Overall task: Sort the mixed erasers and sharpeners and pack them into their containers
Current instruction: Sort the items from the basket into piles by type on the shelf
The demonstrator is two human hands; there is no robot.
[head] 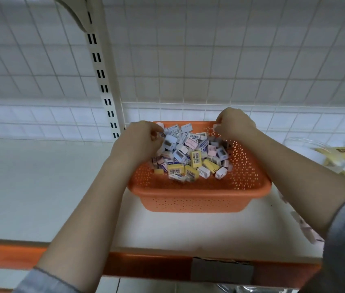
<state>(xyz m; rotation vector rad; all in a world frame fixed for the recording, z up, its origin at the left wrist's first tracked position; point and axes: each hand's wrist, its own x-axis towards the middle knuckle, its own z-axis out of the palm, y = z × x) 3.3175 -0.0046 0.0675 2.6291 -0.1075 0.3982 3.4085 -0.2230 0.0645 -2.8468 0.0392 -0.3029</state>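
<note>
- The left hand [141, 138] reaches into the orange basket [199, 195] on the shelf [40, 187], its fingers curled on small pieces from the pile of erasers and sharpeners [190, 157].
- The right hand [234, 124] pinches 1 small pale piece at the far rim.
- Risk: the pieces look alike, so 1 may get the wrong container; a loose pinch may drop it.
- Barcode labels show; the writing is too small to read.

The curled fingertips of the left hand [141, 137] are buried among the small wrapped pieces heaped in the orange perforated plastic basket [197, 199], so what they grip cannot be told. The right hand [236, 123] pinches something pale, too small to identify. The clear plastic jar [315, 153] on the right is blurred.
</note>
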